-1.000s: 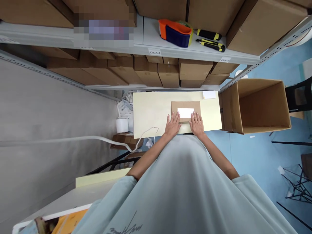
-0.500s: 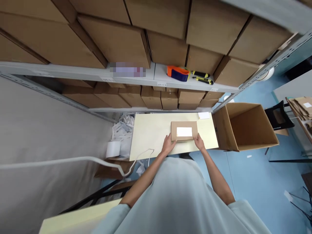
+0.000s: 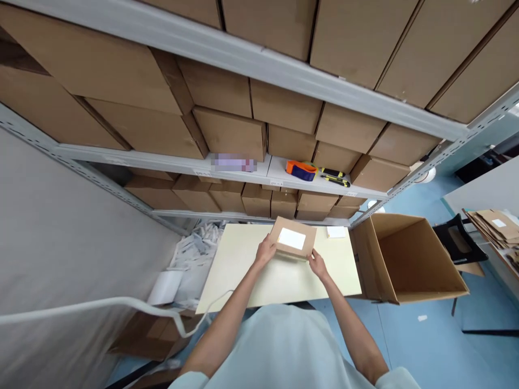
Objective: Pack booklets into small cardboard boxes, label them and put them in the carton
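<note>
The left hand [image 3: 266, 249] grips the near left corner of a flat brown cardboard box [image 3: 298, 226] with a white rectangular label [image 3: 291, 238], lifted above a pale-yellow bench [image 3: 284, 281]; the right hand [image 3: 317, 263] clasps its near right corner.

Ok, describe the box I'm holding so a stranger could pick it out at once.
Find the grey metal shelving, then the pale yellow table in front of it. Over that table, the left hand and right hand grip a flat brown cardboard box by its near corners. Its upper face carries a big white label, which the shelved boxes don't show.
</note>
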`<state>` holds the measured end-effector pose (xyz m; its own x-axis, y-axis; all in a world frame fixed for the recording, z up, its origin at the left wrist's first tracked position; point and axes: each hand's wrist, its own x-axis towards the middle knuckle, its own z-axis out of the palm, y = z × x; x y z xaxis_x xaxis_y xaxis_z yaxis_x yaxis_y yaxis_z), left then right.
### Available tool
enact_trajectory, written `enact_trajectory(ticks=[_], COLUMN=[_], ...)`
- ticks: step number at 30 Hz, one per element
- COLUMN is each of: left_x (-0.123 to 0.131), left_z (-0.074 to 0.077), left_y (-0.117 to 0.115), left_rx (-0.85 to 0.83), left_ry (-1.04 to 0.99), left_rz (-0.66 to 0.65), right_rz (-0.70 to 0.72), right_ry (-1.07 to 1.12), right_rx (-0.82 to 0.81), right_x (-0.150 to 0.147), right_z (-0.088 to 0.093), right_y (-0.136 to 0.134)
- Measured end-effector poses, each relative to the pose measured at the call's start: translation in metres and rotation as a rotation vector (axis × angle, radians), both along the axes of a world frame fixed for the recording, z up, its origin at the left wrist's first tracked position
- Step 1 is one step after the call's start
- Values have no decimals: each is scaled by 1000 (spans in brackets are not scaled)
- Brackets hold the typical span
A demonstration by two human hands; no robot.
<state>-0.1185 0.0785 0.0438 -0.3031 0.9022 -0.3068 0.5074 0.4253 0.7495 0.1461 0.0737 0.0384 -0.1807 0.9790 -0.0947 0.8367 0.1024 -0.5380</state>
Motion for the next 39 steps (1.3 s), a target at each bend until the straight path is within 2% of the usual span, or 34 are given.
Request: enact_trajectory(ticks=[2, 4, 7, 9, 12, 15, 17, 19, 21, 24, 28, 31, 34, 37, 39], left_x=[-3, -1, 7, 15, 27, 40, 48, 55, 60, 64, 65, 67, 75, 88, 96], left_z=[5, 12, 33, 55, 101, 147, 167, 176, 174, 162, 151, 145, 137, 126, 120], left_y=[2, 7, 32, 63, 114, 147, 153, 147, 135, 113, 86, 62, 34, 2, -21], left_rx=[-21, -14, 82, 190, 364, 605, 707, 740, 736, 680, 612, 613, 647, 675, 671], left_ry=[15, 29, 38, 35, 33, 54, 66, 64, 54, 28, -51, -141, -237, -327, -361], left_rz=[49, 107, 170, 176, 164, 157, 169, 180, 181, 180, 181, 187, 225, 267, 280], right_rz=[34, 40, 40, 70, 177, 354, 403, 398, 384, 380, 405, 413, 366, 309, 238], right_ry=[23, 20, 8, 18, 59, 58, -11, -112, -208, -275, -278, -199, 192, 621, 799], right_rx=[-21, -18, 47, 145, 456, 631, 631, 570, 516, 485, 437, 432, 364, 178, 28], right_x=[-2, 1, 3, -4, -31, -66, -87, -102, -111, -116, -110, -95, -74, -55, -46], right_z=[-1, 1, 21, 52, 115, 169, 187, 190, 187, 184, 196, 197, 176, 145, 128], right_y=[5, 21, 75, 128, 208, 265, 286, 295, 297, 297, 298, 278, 222, 140, 85])
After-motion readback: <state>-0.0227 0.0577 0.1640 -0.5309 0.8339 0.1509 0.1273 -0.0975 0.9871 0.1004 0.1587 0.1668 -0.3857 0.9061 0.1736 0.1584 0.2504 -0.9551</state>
